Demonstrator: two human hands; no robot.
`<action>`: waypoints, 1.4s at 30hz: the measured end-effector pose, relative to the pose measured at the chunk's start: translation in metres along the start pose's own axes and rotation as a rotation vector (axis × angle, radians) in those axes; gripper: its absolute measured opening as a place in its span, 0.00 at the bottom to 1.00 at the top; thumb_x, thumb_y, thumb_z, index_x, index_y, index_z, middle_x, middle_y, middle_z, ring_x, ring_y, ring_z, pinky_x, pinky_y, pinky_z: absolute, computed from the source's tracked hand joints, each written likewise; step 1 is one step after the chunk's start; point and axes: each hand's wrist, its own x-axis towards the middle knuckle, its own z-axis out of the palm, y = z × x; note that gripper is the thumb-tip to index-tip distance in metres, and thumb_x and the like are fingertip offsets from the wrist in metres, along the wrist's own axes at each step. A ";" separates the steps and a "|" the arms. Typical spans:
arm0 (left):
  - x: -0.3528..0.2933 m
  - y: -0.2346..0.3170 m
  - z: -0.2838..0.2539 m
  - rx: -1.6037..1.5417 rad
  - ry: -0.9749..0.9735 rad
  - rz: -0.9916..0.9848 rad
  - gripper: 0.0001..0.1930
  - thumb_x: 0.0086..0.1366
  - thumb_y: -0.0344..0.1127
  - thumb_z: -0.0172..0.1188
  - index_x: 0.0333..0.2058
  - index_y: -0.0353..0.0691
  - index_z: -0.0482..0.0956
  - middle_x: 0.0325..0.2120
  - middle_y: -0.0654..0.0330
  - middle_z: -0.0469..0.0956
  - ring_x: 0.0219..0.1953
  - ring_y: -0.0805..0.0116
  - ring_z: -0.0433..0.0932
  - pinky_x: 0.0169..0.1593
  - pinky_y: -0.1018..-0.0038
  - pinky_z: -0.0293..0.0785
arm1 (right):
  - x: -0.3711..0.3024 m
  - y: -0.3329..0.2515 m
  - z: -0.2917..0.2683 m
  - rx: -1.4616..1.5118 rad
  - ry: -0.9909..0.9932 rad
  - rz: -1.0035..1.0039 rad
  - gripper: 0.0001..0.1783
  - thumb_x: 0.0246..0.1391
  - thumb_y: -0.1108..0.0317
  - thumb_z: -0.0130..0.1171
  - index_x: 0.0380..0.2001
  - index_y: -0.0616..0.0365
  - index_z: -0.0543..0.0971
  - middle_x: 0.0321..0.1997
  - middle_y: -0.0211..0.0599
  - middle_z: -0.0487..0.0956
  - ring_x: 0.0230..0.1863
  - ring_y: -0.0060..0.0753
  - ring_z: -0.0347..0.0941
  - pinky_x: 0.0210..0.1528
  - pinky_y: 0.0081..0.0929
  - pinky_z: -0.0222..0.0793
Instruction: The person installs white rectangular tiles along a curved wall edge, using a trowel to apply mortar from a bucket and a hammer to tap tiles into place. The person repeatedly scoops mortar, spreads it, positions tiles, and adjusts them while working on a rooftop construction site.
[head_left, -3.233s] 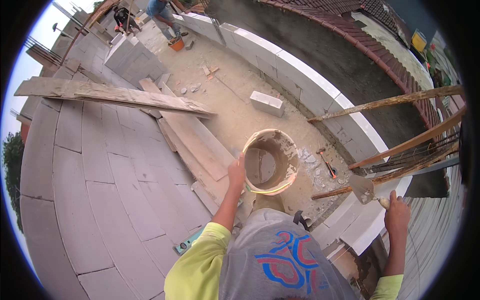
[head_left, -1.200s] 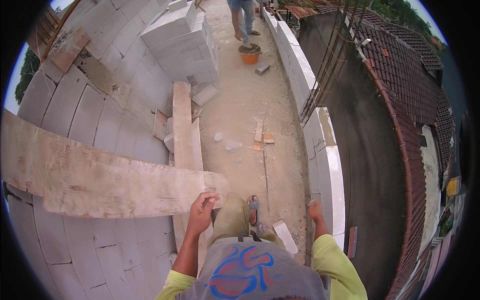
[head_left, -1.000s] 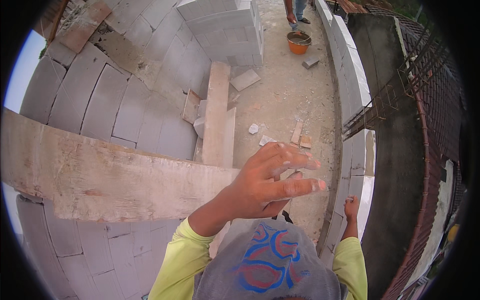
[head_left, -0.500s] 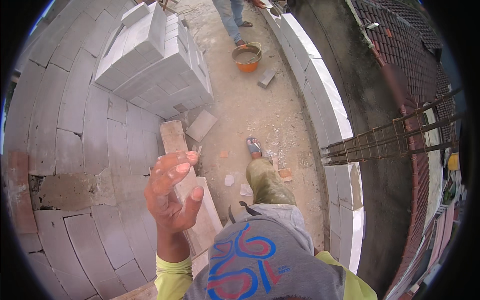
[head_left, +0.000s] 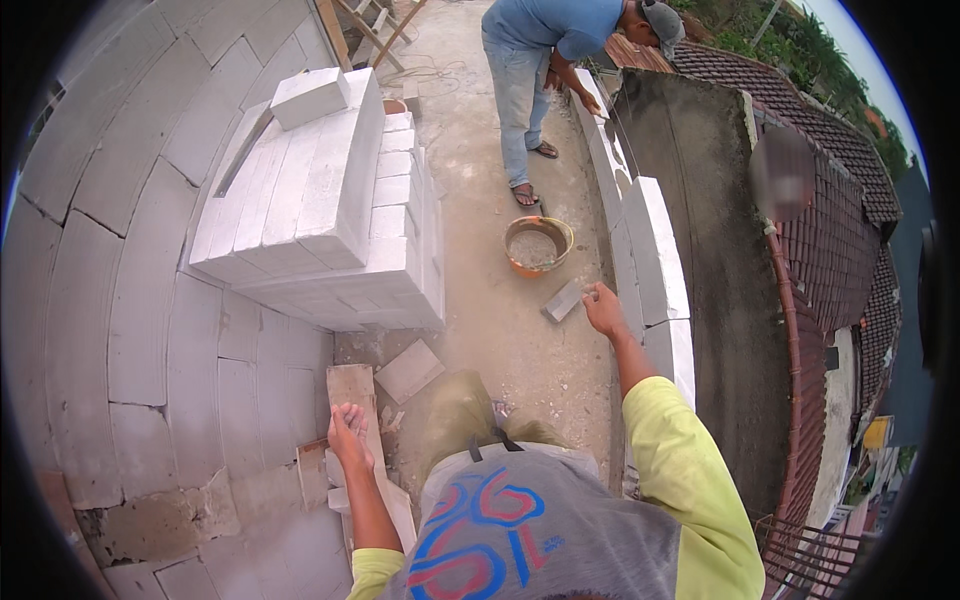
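My left hand (head_left: 351, 436) is held low over the wooden boards (head_left: 352, 386) beside the left wall. Its fingers are loosely bent and apart, and nothing shows in it. My right hand (head_left: 605, 310) reaches forward beside the low wall of white blocks (head_left: 652, 250) on the right. Its fingers are bent in together, and what they hold, if anything, is hidden. Just left of that hand, a small grey block (head_left: 563, 300) lies on the floor. Beyond it stands an orange bucket (head_left: 512, 258) with grey wet mix inside.
A co-worker (head_left: 550, 40) in a blue shirt bends over the low wall's far end. White blocks (head_left: 300, 215) are stacked at the left, against a tall block wall (head_left: 140, 260). A flat slab (head_left: 410, 372) lies on the floor. Tiled roofs (head_left: 820, 230) lie beyond the right wall.
I have moved forward, so the bucket and stack appear nearer. My left hand has lowered away from view centre. My right arm has come into view, and more of the co-worker shows.
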 end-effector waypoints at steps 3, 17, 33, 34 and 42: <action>0.045 0.026 0.031 -0.075 0.065 0.076 0.39 0.79 0.67 0.51 0.72 0.39 0.69 0.69 0.47 0.71 0.72 0.52 0.70 0.74 0.53 0.63 | 0.109 -0.165 0.000 0.232 0.001 -0.231 0.22 0.71 0.57 0.62 0.59 0.63 0.81 0.45 0.50 0.88 0.47 0.46 0.87 0.53 0.40 0.79; 0.187 0.182 0.290 -0.418 0.374 0.336 0.52 0.77 0.79 0.38 0.84 0.48 0.41 0.85 0.52 0.36 0.85 0.47 0.40 0.83 0.49 0.39 | 0.331 -0.582 0.137 0.446 -0.133 -0.828 0.48 0.62 0.49 0.75 0.75 0.60 0.65 0.74 0.61 0.71 0.75 0.60 0.68 0.75 0.50 0.67; 0.243 0.216 0.404 -0.689 0.272 0.371 0.53 0.75 0.81 0.34 0.82 0.45 0.50 0.81 0.50 0.55 0.80 0.41 0.57 0.79 0.44 0.57 | 0.527 -0.691 0.171 0.222 0.034 -0.824 0.44 0.72 0.36 0.57 0.77 0.57 0.68 0.79 0.57 0.67 0.84 0.64 0.54 0.82 0.80 0.31; 0.245 0.218 0.406 -0.694 0.276 0.374 0.53 0.75 0.81 0.35 0.82 0.45 0.50 0.81 0.50 0.56 0.80 0.41 0.57 0.79 0.44 0.58 | 0.564 -0.684 0.181 0.233 -0.078 -0.621 0.45 0.72 0.35 0.56 0.75 0.60 0.70 0.78 0.57 0.68 0.84 0.61 0.56 0.84 0.68 0.40; 0.218 0.201 0.411 -0.795 0.319 0.385 0.53 0.75 0.81 0.36 0.82 0.46 0.50 0.80 0.50 0.57 0.79 0.40 0.59 0.78 0.42 0.59 | 0.615 -0.646 0.224 0.774 -0.746 -0.368 0.26 0.62 0.53 0.63 0.53 0.63 0.89 0.53 0.46 0.89 0.56 0.35 0.81 0.63 0.30 0.69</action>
